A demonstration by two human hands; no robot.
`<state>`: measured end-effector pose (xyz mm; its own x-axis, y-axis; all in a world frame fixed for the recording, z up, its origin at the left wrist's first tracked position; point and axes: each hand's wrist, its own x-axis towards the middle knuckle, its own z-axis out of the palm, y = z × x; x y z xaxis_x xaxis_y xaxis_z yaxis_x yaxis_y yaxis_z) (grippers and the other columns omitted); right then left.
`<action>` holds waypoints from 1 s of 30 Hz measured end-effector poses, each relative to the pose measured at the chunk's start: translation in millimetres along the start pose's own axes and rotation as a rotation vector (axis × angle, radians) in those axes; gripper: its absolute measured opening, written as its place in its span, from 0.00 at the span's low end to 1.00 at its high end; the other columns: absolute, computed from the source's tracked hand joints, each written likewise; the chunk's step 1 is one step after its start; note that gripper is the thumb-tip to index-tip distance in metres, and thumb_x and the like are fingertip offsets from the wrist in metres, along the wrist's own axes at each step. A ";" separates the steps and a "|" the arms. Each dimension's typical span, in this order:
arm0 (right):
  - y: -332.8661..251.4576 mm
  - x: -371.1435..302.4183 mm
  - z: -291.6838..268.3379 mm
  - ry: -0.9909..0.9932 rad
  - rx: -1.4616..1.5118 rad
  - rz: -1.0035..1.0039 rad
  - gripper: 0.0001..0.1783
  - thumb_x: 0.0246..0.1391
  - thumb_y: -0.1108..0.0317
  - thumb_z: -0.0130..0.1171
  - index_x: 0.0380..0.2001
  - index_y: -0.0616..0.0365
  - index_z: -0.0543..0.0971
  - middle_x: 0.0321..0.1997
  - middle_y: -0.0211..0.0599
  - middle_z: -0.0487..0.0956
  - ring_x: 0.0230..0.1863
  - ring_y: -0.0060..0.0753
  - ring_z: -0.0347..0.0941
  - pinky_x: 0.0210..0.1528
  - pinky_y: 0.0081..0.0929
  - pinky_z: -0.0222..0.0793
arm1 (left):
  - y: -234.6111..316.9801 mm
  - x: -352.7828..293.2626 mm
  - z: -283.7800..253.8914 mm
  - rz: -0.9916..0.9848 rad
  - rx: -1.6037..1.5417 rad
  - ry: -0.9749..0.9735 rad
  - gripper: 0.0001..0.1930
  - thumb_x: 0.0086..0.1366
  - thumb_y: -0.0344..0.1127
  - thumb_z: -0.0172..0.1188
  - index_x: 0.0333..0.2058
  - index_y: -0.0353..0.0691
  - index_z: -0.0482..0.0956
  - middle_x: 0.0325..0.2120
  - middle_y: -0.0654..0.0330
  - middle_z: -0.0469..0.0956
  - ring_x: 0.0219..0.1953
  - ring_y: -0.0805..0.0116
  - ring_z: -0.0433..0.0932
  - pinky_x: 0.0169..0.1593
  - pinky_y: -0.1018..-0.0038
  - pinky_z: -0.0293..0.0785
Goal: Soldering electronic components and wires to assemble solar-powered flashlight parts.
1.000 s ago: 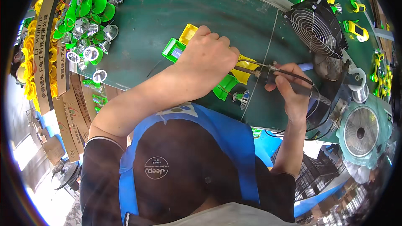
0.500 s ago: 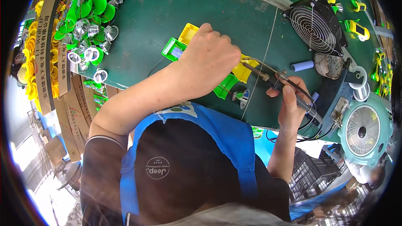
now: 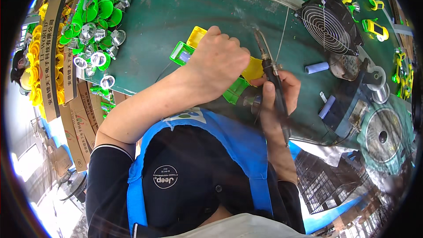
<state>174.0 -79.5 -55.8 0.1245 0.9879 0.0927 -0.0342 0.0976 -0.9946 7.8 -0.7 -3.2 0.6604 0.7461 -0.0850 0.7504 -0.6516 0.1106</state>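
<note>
My right hand grips a soldering iron with a thin feed tube along it. Its tip points up and away, with faint smoke beyond it. To its left my left hand is closed in a fist, knuckles up; its fingertips and whatever they hold are hidden. From under the fist show a yellow plastic part and a green plastic part. Beside these is a blurred silver reflector cup. On the fist's other side sit a green housing with a blue cell and a yellow housing.
Green lamp parts with reflectors are heaped at the left, by cardboard. At the right stand a black fan, a solder spool on a blue device and a pale green fan. A blue cell lies between.
My right hand has swung left and turned the soldering iron more upright, its tip moving up and away from the left fist. My left hand has barely moved.
</note>
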 end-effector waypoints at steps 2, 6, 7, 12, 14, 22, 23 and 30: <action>0.4 -0.5 -1.8 -0.008 -0.035 0.041 0.20 0.61 0.62 0.53 0.48 0.62 0.61 0.38 0.46 0.76 0.37 0.33 0.77 0.46 0.30 0.69 | 0.1 -1.5 1.4 0.002 -0.002 0.035 0.04 0.47 0.30 0.57 0.25 0.42 0.76 0.22 0.59 0.75 0.30 0.62 0.76 0.39 0.69 0.67; 2.2 -0.3 -5.8 0.019 0.002 0.006 0.20 0.62 0.58 0.51 0.47 0.61 0.61 0.34 0.46 0.77 0.35 0.32 0.76 0.44 0.29 0.68 | -2.5 -4.0 3.6 0.061 -0.054 0.048 0.05 0.47 0.30 0.58 0.26 0.41 0.77 0.22 0.60 0.75 0.30 0.62 0.77 0.38 0.69 0.67; 4.2 2.4 -6.4 0.059 -0.016 -0.056 0.19 0.62 0.58 0.51 0.46 0.61 0.62 0.31 0.44 0.78 0.34 0.30 0.75 0.44 0.28 0.67 | -3.7 -3.3 3.7 0.069 -0.078 0.071 0.05 0.47 0.30 0.58 0.26 0.41 0.77 0.22 0.60 0.75 0.30 0.62 0.77 0.38 0.69 0.67; 10.1 9.0 -7.3 0.203 0.074 -0.106 0.20 0.62 0.55 0.53 0.43 0.59 0.63 0.29 0.41 0.77 0.30 0.29 0.74 0.45 0.27 0.65 | -12.9 -8.5 -11.7 0.102 -0.070 -0.035 0.04 0.51 0.33 0.58 0.26 0.40 0.76 0.24 0.60 0.76 0.33 0.60 0.76 0.41 0.67 0.66; 10.9 9.5 -8.4 0.199 0.113 -0.128 0.20 0.61 0.55 0.53 0.43 0.59 0.63 0.29 0.42 0.77 0.30 0.30 0.74 0.45 0.28 0.66 | -21.7 -26.6 -21.2 0.076 -0.065 0.343 0.10 0.53 0.40 0.62 0.28 0.40 0.75 0.28 0.60 0.75 0.36 0.59 0.74 0.43 0.65 0.65; 15.9 10.1 -6.0 0.200 0.082 -0.150 0.16 0.64 0.60 0.49 0.46 0.60 0.63 0.32 0.43 0.76 0.29 0.32 0.73 0.42 0.30 0.68 | -41.9 -137.9 8.9 -0.451 -0.227 0.144 0.21 0.53 0.30 0.65 0.45 0.39 0.69 0.22 0.57 0.76 0.26 0.60 0.76 0.36 0.67 0.66; 15.9 10.8 -6.0 0.193 0.077 -0.149 0.17 0.64 0.59 0.49 0.46 0.60 0.63 0.32 0.43 0.76 0.29 0.32 0.72 0.41 0.30 0.68 | -45.2 -144.7 13.9 -0.449 -0.348 0.236 0.16 0.55 0.25 0.61 0.43 0.38 0.70 0.20 0.59 0.74 0.24 0.64 0.75 0.35 0.70 0.68; 13.5 9.0 -7.8 0.172 0.136 -0.170 0.17 0.63 0.58 0.51 0.45 0.60 0.65 0.32 0.41 0.76 0.29 0.32 0.71 0.39 0.28 0.68 | -66.4 -133.3 17.1 -0.355 -0.247 0.377 0.12 0.54 0.37 0.66 0.32 0.42 0.72 0.28 0.62 0.73 0.34 0.64 0.73 0.38 0.68 0.65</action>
<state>182.4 -70.2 -68.8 0.3063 0.9221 0.2367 -0.1293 0.2866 -0.9493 -129.7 -59.2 -16.1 0.2800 0.9400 0.1949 0.8658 -0.3349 0.3717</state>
